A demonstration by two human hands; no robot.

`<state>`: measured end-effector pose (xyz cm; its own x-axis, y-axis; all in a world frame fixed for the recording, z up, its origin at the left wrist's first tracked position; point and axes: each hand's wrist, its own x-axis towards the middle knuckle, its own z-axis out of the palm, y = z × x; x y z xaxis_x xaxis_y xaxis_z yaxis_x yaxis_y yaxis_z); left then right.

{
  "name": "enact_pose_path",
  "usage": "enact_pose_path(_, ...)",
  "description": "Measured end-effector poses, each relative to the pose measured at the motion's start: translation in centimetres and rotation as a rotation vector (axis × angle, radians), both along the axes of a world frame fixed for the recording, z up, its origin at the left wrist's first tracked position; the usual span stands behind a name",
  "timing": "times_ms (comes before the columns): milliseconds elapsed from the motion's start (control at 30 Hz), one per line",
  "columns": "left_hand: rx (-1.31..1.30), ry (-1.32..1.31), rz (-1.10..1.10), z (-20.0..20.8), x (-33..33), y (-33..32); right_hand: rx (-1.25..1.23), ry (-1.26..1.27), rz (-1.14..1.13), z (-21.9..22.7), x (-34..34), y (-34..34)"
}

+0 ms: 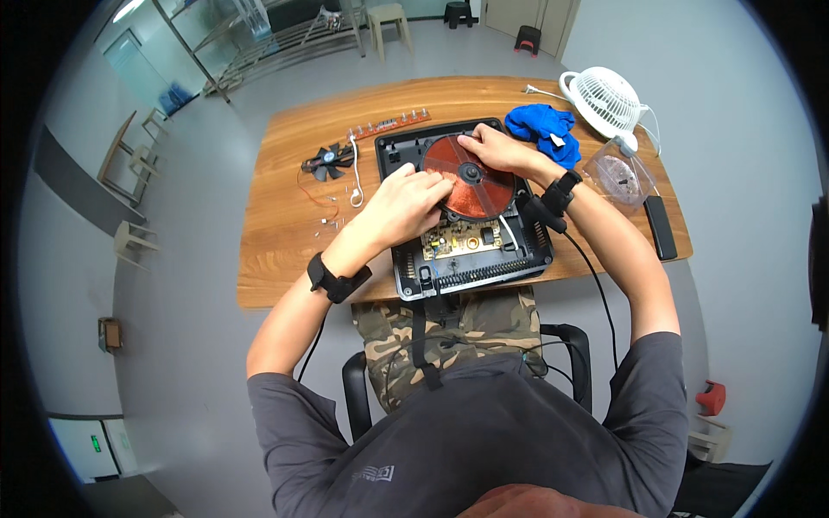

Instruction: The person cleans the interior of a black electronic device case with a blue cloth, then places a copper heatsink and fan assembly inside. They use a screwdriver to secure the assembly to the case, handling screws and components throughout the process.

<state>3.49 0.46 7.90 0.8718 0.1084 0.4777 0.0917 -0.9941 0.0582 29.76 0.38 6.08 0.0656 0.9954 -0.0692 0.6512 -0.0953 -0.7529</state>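
I have the wooden table [276, 233] under both hands, and the black casing [527, 259] lies open on it just below them. The coil [477, 200], a reddish-brown disc with a dark hub, sits over the upper part of the casing, between my two hands. My left hand [410, 205] touches its left side with fingers curled inward; my right hand [501, 148] is at its far rim, fingers partly bent. I cannot tell whether either one really grips it. The white slatted appliance [603, 97] is well apart to the right of the right hand, farther out. Nearer that hand I see the blue cloth [546, 131], and beyond its wrist the clear tub [620, 180]. The circuit board [462, 240] shows in the casing, to the right of my left hand and closer to the body. The black bar [661, 228] lies right of the right forearm. Ahead of the left hand is the orange strip [389, 124], and to its left the small fan [329, 161]. Smallest are the screws [325, 223], left of the left wrist.
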Motion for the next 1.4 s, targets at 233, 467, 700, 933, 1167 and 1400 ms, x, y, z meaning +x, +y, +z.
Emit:
enact_pose_path(233,-0.064,-0.172,-0.063,0.4,-1.1,-1.8,-0.338,0.316,0.158,1.8,0.8,-1.0)
enact_pose_path(467,-0.786,-0.145,0.200,-3.0,-2.6,1.7,-0.299,0.321,0.117,0.5,0.2,0.4)
enact_pose_path(700,-0.888,-0.037,0.132,-5.4,1.1,2.5,-0.376,0.474,0.114,2.8,-1.1,0.5)
enact_pose_path(933,-0.849,-0.225,0.452,-3.9,1.0,1.8,-0.308,0.398,0.096,2.6,-0.9,0.2)
enact_pose_path(1167,-0.806,-0.004,0.429,-3.9,0.2,3.1,-0.343,0.415,0.098,3.0,-0.3,-0.2)
enact_pose_path(1400,-0.934,0.110,0.327,-5.1,-0.3,3.4,-0.339,0.327,0.104,1.8,0.5,0.5)
